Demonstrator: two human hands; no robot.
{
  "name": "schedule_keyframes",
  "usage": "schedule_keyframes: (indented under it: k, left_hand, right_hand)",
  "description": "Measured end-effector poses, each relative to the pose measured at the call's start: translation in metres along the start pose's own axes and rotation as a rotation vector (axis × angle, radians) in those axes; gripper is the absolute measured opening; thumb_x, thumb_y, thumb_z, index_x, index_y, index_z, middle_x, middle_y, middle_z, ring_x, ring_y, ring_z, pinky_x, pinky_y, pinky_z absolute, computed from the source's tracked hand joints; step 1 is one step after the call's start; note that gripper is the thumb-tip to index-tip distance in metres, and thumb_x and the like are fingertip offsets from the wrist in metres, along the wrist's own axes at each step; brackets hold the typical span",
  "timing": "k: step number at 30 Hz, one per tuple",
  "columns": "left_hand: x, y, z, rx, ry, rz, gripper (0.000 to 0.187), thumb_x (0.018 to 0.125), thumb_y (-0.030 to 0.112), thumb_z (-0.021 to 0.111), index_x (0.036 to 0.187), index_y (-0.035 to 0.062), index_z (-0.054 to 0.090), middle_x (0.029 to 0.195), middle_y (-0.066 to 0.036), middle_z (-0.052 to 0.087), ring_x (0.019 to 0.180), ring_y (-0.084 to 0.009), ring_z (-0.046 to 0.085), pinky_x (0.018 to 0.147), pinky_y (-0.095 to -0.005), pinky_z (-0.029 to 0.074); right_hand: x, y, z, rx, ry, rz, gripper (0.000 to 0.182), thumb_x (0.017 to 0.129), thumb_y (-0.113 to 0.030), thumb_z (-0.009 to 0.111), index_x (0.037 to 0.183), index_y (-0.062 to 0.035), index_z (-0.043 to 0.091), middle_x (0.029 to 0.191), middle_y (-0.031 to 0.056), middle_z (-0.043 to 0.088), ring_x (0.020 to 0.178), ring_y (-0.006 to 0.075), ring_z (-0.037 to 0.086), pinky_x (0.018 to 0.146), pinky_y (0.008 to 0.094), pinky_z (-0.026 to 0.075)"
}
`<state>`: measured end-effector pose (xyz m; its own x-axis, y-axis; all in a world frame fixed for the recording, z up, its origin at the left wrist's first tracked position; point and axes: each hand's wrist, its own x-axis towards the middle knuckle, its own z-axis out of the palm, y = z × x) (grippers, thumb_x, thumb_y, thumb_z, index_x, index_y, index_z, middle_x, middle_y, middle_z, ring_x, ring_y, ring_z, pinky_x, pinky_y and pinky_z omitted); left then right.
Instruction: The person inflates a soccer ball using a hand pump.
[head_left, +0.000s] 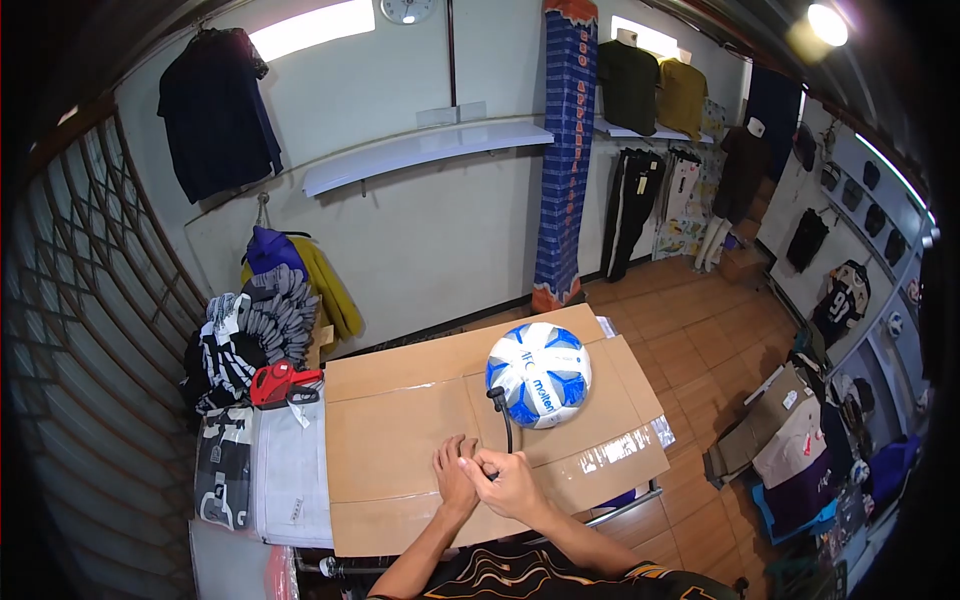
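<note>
A blue and white football (539, 373) rests on flattened brown cardboard (400, 440) that covers a table. A black hose (503, 420) runs from the ball's left side down to my hands. My right hand (510, 484) is closed around the lower end of the hose, near the cardboard's front edge. My left hand (454, 472) lies right beside it, fingers pointing away from me, touching the right hand and the cardboard. What lies under the two hands is hidden.
A red price-tag gun (277, 383) lies left of the cardboard, with folded packed clothes (262, 470) and stacked garments (250, 330) around it. A metal grille (80, 350) stands at left. Clothes hang on the walls; boxes (790, 430) sit on the wooden floor at right.
</note>
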<state>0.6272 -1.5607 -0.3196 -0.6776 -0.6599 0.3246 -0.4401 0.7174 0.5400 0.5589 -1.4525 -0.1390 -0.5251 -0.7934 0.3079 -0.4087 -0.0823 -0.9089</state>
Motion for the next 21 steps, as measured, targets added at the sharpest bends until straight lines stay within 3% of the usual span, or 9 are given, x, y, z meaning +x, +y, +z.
schedule_keyframes:
  k: [13,20,21]
  left_hand:
    - [-0.002,-0.001,0.003,0.013,0.060,0.037,0.049,0.089,0.034,0.066,0.132,0.0108,0.060,0.141,-0.015,0.050,0.140,-0.0352,0.039,0.116,-0.0578,0.026]
    - [0.005,0.008,-0.001,0.093,0.014,-0.038,0.045,0.093,0.035,0.066,0.131,0.0108,0.061,0.139,-0.014,0.053,0.138,-0.0339,0.041,0.116,-0.0567,0.027]
    - [0.005,0.008,-0.001,0.087,0.009,-0.040,0.046,0.093,0.037,0.066,0.131,0.0108,0.061,0.139,-0.014,0.053,0.138,-0.0333,0.041,0.117,-0.0570,0.026]
  right_hand:
    - [-0.001,0.015,0.010,-0.035,-0.043,0.053,0.035,0.095,-0.020,0.074,0.074,0.0035,0.061,0.050,0.0085,0.041,0.051,0.0065,0.032,0.044,0.0335,0.030]
    - [-0.018,-0.079,-0.042,0.065,-0.115,-0.075,0.025,0.093,-0.014,0.077,0.077,0.0013,0.065,0.049,0.0054,0.046,0.047,0.0062,0.037,0.046,0.0289,0.032]
    - [-0.018,-0.078,-0.042,0.050,-0.101,-0.093,0.025,0.093,-0.016,0.077,0.077,-0.0009,0.064,0.049,0.0077,0.047,0.044,0.0118,0.038,0.045,0.0312,0.033]
